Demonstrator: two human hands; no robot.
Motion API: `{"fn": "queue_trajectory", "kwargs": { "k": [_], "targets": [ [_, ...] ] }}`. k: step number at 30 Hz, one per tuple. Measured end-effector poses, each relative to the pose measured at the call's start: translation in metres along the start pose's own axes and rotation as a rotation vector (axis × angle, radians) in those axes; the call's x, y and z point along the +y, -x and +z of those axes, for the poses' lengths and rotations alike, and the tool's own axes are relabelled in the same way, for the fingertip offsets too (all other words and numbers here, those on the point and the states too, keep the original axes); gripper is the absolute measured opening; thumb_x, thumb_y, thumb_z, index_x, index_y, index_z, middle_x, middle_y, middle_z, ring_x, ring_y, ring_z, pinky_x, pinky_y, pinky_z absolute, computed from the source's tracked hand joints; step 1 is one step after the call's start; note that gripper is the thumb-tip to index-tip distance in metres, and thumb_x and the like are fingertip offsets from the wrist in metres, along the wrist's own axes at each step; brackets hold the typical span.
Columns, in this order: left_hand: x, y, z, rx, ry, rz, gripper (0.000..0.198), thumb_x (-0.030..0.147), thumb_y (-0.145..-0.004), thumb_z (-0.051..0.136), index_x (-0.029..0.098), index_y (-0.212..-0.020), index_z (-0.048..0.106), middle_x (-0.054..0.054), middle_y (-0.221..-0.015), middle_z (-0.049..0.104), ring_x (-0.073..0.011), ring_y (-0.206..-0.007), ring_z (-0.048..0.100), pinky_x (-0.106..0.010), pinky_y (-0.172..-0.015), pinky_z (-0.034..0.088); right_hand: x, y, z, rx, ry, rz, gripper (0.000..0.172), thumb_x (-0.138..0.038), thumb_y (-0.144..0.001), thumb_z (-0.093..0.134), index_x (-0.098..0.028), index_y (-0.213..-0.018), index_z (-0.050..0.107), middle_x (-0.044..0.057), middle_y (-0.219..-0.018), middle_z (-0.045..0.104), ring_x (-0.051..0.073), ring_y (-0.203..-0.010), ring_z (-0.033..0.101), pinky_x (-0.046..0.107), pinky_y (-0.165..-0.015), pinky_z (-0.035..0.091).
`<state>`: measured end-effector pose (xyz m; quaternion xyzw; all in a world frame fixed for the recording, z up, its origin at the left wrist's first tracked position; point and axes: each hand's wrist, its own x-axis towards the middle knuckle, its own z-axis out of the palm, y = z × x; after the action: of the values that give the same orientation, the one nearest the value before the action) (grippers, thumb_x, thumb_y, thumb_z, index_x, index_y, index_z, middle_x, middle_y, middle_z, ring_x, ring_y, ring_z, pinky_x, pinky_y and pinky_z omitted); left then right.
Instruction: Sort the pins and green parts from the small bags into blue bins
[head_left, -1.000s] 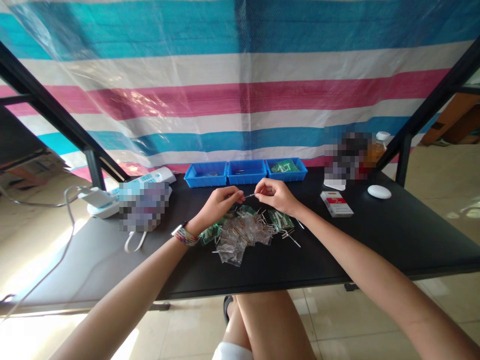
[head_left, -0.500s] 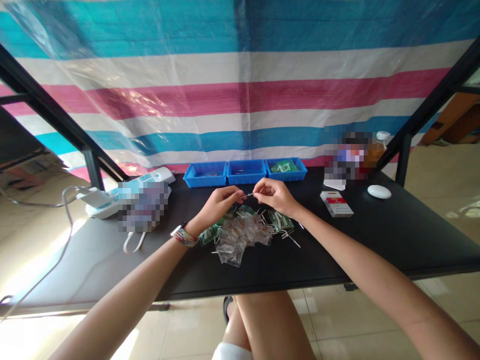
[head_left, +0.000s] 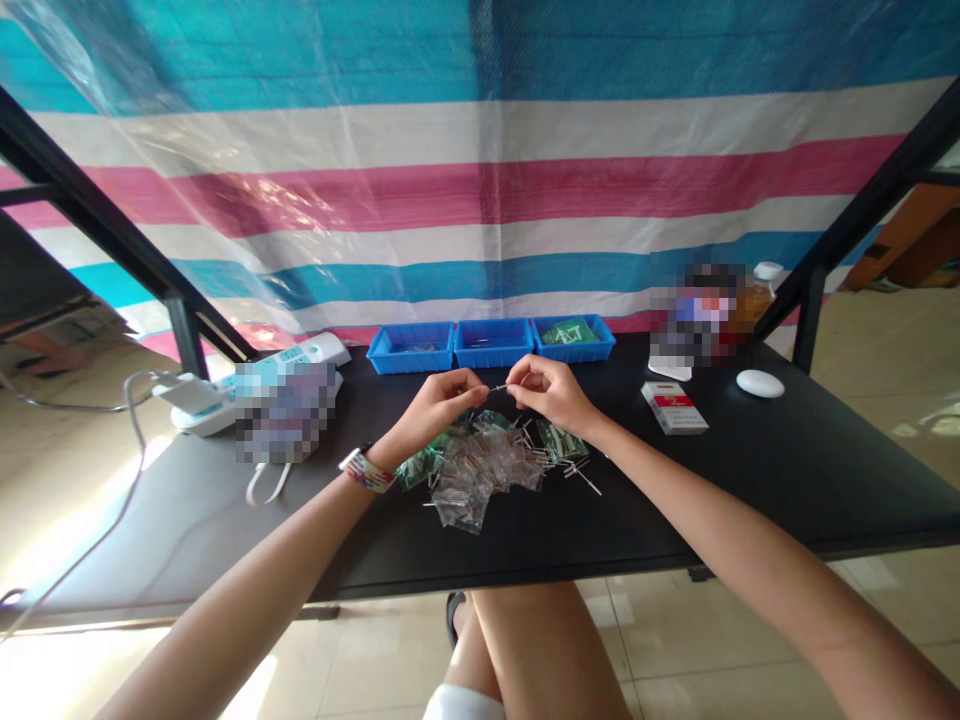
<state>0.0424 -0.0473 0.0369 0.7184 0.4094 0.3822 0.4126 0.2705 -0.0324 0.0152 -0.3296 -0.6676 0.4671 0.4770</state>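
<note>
A thin, light-coloured rod (head_left: 498,388) spans the gap between my hands above the table. My left hand (head_left: 445,400) pinches its left end between thumb and fingertips, and my right hand (head_left: 549,392) pinches the other end. What kind of part the rod is, I cannot make out. Just below the hands lies a heap of small clear plastic bags (head_left: 480,465) with slim pieces inside. Green bags (head_left: 559,440) of white pieces lie on both sides of the heap. A loose white rod (head_left: 587,478) rests at its right edge.
Three blue trays stand in a row at the back; the right tray (head_left: 577,352) holds a green bag. On the left are a power strip (head_left: 277,365) and cable. A cigarette box (head_left: 673,408), a white oval object (head_left: 760,384) and a bottle (head_left: 763,285) stand right on the black table (head_left: 750,470).
Both hands keep their pinch on the rod at nearly the same spot. The left hand and wrist have shifted very slightly. Nothing else has visibly moved.
</note>
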Motion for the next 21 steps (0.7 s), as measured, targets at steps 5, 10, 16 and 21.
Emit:
{"fn": "queue_trajectory", "kwargs": {
  "k": [5, 10, 16, 21],
  "targets": [
    [-0.0021, -0.0005, 0.0032, 0.047, 0.072, 0.039, 0.036, 0.048, -0.083, 0.083, 0.016, -0.081, 0.065, -0.001, -0.077, 0.062, -0.0137, -0.07, 0.053, -0.026, -0.065, 0.041, -0.001, -0.0011, 0.0028, -0.017, -0.182, 0.125, 0.037, -0.049, -0.077, 0.085, -0.018, -0.084, 0.067, 0.0, -0.072, 0.069, 0.015, -0.059, 0.067, 0.03, -0.058, 0.06],
    [-0.0034, -0.0009, 0.0024, 0.068, 0.07, 0.056, 0.034, 0.046, -0.084, 0.082, 0.017, -0.083, 0.066, -0.001, -0.078, 0.063, -0.014, -0.071, 0.055, -0.027, -0.067, 0.042, -0.0006, -0.0016, 0.0039, 0.009, -0.237, 0.143, 0.042, -0.049, -0.069, 0.092, -0.018, -0.083, 0.067, 0.0, -0.075, 0.069, 0.016, -0.066, 0.07, 0.032, -0.064, 0.063],
    [0.0008, -0.0004, -0.0008, 0.017, 0.011, 0.001, 0.042, 0.054, -0.095, 0.064, 0.017, -0.077, 0.068, -0.004, -0.078, 0.07, -0.0191, -0.078, 0.063, -0.031, -0.078, 0.048, 0.0006, -0.0018, 0.0039, 0.032, -0.173, 0.072, 0.036, -0.042, -0.07, 0.091, -0.018, -0.081, 0.066, 0.001, -0.075, 0.071, 0.016, -0.066, 0.071, 0.032, -0.069, 0.06],
    [0.0029, 0.0006, 0.0002, 0.022, 0.01, 0.0, 0.04, 0.054, -0.092, 0.069, 0.017, -0.076, 0.065, -0.003, -0.076, 0.066, -0.0166, -0.073, 0.058, -0.029, -0.07, 0.044, 0.0008, -0.0021, 0.0033, 0.023, -0.154, 0.062, 0.033, -0.041, -0.072, 0.09, -0.019, -0.082, 0.066, 0.001, -0.075, 0.071, 0.017, -0.067, 0.071, 0.031, -0.07, 0.06]
  ]
}}
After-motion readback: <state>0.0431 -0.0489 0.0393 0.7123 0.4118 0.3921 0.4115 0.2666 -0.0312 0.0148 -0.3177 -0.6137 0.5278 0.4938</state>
